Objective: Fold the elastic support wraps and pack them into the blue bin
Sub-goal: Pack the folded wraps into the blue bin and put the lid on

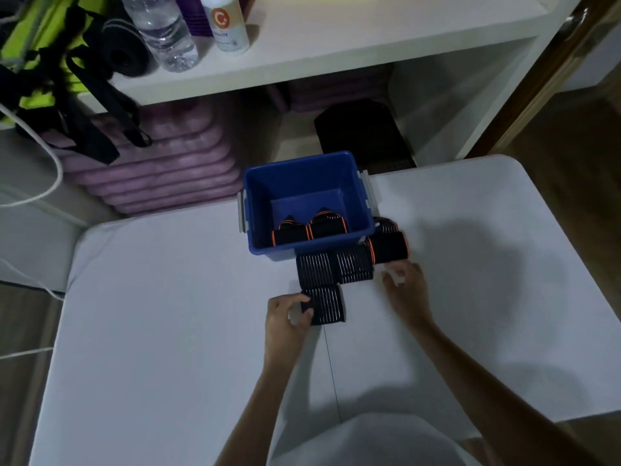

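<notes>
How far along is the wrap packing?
Done: two folded wraps lie in the blue bin. In hand: the left hand pinches the near end of a striped wrap on the table; the right hand hovers by a rolled wrap. Left: those wraps outside the bin.

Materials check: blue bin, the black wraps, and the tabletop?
Blue rectangular bin: looks like moulded plastic, smooth with a slight sheen, grey clip handles. Black ribbed wrap with pale stripes, pinched by the left hand: woven elastic fabric, matte, some orange-edged. White tabletop: smooth, matte, probably plastic or laminate; cannot tell which.
</notes>
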